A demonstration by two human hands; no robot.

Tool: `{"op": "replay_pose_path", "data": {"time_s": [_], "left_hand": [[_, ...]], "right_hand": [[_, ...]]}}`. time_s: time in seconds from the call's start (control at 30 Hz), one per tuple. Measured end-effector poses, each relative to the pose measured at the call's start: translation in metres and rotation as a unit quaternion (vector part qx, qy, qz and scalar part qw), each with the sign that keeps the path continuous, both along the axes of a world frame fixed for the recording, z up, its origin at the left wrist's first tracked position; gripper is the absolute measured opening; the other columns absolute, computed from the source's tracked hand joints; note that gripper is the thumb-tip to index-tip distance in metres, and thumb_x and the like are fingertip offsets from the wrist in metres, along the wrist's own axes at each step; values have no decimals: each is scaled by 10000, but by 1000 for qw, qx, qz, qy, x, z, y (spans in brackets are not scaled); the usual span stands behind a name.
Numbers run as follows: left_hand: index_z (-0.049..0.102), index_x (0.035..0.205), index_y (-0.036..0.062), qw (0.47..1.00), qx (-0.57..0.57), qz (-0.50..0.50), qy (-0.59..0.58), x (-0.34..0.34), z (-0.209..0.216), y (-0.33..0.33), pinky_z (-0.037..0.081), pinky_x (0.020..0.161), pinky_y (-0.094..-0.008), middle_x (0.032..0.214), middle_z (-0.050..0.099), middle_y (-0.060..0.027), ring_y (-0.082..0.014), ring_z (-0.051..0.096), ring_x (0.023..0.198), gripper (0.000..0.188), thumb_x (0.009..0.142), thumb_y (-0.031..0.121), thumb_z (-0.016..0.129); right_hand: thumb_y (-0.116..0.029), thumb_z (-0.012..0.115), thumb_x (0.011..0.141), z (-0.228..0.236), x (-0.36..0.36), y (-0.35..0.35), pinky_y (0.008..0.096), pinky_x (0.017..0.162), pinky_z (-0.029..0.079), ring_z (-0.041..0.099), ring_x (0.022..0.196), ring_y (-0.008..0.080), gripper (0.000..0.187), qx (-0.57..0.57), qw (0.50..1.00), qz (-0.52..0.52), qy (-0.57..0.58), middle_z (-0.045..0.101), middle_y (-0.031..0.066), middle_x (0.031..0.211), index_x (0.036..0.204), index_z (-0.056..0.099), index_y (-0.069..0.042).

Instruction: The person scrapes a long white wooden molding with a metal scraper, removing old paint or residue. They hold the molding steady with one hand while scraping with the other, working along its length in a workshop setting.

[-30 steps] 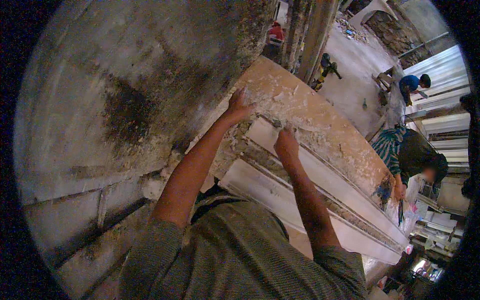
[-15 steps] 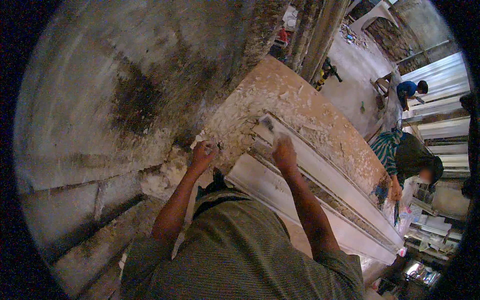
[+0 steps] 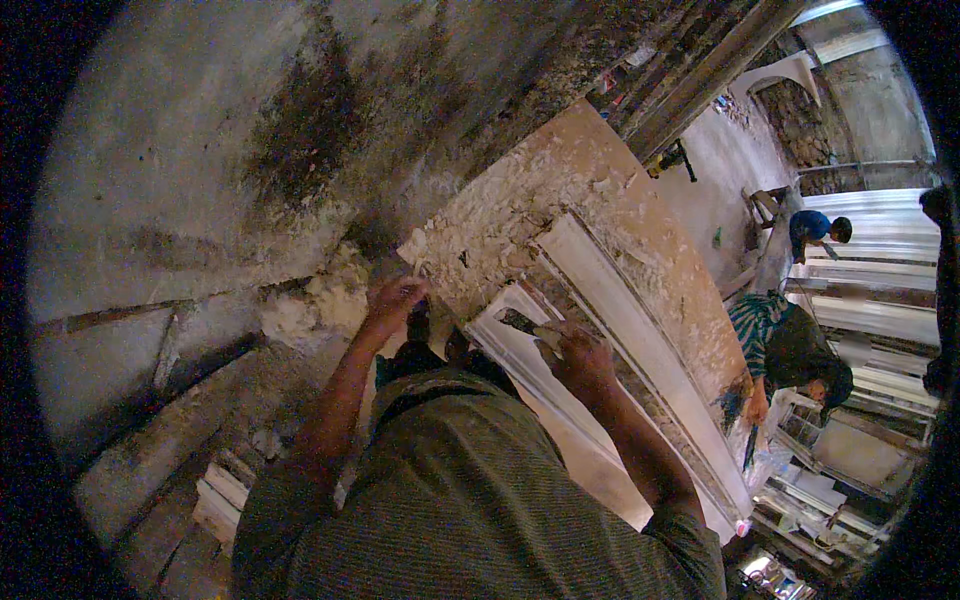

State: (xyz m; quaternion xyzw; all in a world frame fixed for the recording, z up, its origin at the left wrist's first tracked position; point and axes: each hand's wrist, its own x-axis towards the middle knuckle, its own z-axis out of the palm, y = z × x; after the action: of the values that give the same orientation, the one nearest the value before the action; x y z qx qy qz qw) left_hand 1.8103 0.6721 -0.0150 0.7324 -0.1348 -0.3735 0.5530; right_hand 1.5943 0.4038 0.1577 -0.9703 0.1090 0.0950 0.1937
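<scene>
My right hand point(image 3: 582, 357) is closed round a putty knife point(image 3: 518, 320), its dark, stained blade over the end of the nearer white moulding point(image 3: 535, 360). Beside it lies a second long white moulding point(image 3: 640, 350), and both rest on a tan board point(image 3: 700, 245) strewn with plaster crumbs point(image 3: 480, 235). At the board's near left corner is my left hand point(image 3: 398, 302), fingers bent together in front of my body. Whatever they may pinch is too small to make out.
A stained wall point(image 3: 220, 190) rises along the left, with a pale crumbly heap point(image 3: 320, 305) at its foot. To the right, a co-worker in a striped sleeve point(image 3: 762, 325) bends at the board's far end. Another person in blue point(image 3: 808, 228) is farther back.
My right hand has moved from the end of the farther moulding to the nearer one, the knife now plainly visible. My left hand has drawn back slightly toward my body. The view has shifted.
</scene>
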Motion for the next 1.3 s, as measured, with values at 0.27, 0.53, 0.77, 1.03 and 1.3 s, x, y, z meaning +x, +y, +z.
{"op": "replay_pose_path", "data": {"time_s": [0.27,0.53,0.77,1.03,1.3], "left_hand": [[639,1217,53,969,24,226,100,-19,-38,75,463,901,-347,1052,661,-47,-189,594,1019,411,934,348,682],[659,1163,64,946,6,304,109,-137,-10,100,473,847,-324,1073,687,-52,-172,610,956,321,940,295,647],[663,1149,76,932,59,322,154,-239,-21,111,496,827,-344,1082,691,-48,-172,619,961,276,955,267,622],[655,1153,90,939,-28,331,95,-275,-35,127,503,851,-338,1114,682,-47,-178,621,1015,284,955,294,642],[640,1145,78,896,-50,421,129,-334,-59,173,505,868,-340,1155,676,-53,-188,630,1038,289,939,279,667]], "right_hand": [[-313,608,936,-21,-8,-10,450,859,558,677,1016,278,244,-109,992,32,60,689,53,1136,1101,701,-160],[-238,732,743,-23,-20,-28,456,795,577,699,887,328,341,-93,990,102,16,705,146,1058,1023,699,-47],[-249,766,716,-28,-20,-29,451,766,580,709,863,307,338,-98,989,89,70,715,144,1029,990,706,-61],[-285,732,725,-41,-9,-10,469,788,566,702,890,339,308,-64,991,75,85,712,153,993,941,713,-68],[-202,748,686,-30,-35,-30,496,804,547,675,865,406,300,-50,992,-58,-102,698,222,898,913,700,-12]]}}
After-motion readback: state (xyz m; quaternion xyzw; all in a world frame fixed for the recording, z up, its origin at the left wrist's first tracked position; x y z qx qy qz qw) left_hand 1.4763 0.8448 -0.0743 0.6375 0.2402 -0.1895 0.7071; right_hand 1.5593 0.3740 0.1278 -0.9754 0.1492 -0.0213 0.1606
